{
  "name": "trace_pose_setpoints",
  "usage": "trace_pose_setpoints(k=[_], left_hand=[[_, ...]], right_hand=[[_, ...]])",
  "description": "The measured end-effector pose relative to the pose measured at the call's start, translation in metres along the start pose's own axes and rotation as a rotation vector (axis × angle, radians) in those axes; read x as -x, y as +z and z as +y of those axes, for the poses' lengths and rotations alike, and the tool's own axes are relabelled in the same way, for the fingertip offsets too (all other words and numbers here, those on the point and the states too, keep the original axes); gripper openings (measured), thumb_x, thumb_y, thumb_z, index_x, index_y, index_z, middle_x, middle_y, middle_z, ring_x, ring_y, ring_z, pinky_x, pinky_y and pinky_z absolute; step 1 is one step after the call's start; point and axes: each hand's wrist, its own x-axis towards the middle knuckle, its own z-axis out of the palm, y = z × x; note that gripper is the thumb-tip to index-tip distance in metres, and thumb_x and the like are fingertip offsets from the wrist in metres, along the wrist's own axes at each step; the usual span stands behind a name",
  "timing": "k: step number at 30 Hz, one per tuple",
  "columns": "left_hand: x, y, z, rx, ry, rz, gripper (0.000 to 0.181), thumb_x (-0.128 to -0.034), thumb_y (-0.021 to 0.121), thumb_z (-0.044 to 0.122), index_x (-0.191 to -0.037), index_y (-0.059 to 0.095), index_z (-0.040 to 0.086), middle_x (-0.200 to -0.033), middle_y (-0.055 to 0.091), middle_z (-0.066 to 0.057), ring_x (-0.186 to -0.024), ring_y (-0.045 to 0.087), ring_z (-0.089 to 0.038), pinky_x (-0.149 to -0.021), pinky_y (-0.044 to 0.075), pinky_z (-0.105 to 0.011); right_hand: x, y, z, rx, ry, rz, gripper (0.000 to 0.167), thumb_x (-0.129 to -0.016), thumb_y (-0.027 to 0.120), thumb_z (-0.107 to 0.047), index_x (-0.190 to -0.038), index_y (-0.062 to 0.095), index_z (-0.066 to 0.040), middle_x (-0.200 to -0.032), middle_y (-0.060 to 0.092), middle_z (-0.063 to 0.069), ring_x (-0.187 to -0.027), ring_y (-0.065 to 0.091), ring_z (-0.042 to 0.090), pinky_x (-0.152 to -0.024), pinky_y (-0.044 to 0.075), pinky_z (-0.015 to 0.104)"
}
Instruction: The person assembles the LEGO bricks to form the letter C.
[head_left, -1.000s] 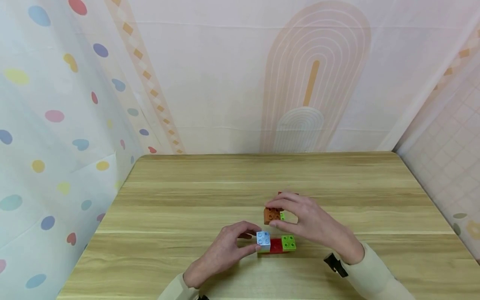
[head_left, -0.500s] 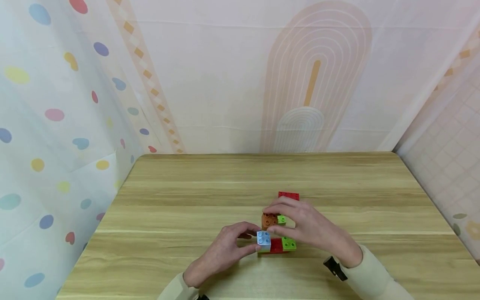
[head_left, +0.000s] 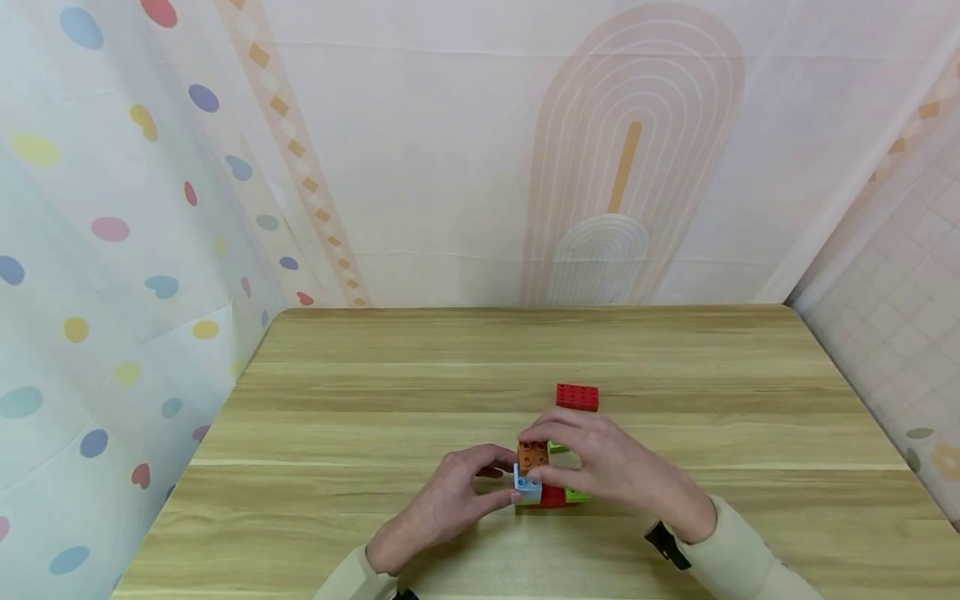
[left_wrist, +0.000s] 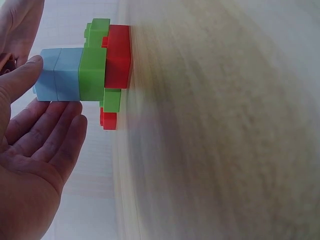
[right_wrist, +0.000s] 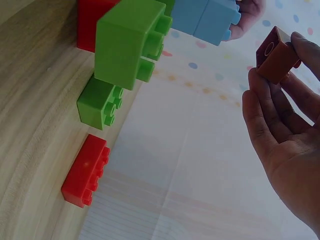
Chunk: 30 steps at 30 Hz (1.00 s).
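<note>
Brown brick [right_wrist: 280, 61] in right grip [head_left: 609, 465]: right wrist shows underside [right_wrist: 269, 48], head, studs [head_left: 527, 459]; left grip [head_left: 457, 496] pinching blue bricks [left_wrist: 60, 75].

2 red bricks [right_wrist: 84, 170], 3 green bricks [right_wrist: 119, 49], 2 lt. blue bricks [left_wrist: 68, 75], 1 brown brick [right_wrist: 276, 61]; 8 tot. 1 L hand [head_left: 459, 490], 1 R hand [head_left: 611, 458]. 1 wood tbl [head_left: 375, 375].

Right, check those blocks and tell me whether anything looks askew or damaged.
Nothing stands out: the blue blocks the left hand holds sit squarely on the green block beneath, and the brown block in the right hand shows no visible damage.
</note>
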Motion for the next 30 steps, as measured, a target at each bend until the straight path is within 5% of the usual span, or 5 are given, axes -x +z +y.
trace_pose_setpoints(k=[11, 30], left_hand=[[0.000, 0.000, 0.000, -0.003, 0.014, 0.010, 0.029, -0.0950, 0.078, 0.022, -0.121, 0.069, 0.011, -0.116, 0.073, 0.002, -0.107, 0.069, -0.015, -0.096, 0.057, -0.032], [0.000, 0.000, -0.001, -0.027, 0.008, 0.006, 0.028, -0.0956, 0.077, 0.024, -0.120, 0.069, 0.013, -0.115, 0.073, 0.004, -0.106, 0.069, -0.014, -0.094, 0.057, -0.033]], right_hand=[[0.001, 0.008, 0.000, 0.044, -0.017, -0.012, 0.035, -0.094, 0.079, -0.025, -0.122, 0.071, -0.006, -0.114, 0.068, -0.003, -0.100, 0.064, 0.008, -0.085, 0.057, 0.023], [0.002, 0.016, 0.001, -0.039, 0.093, -0.093, 0.035, -0.094, 0.079, -0.024, -0.124, 0.070, -0.009, -0.114, 0.067, -0.006, -0.095, 0.060, 0.000, -0.079, 0.060, 0.027]])
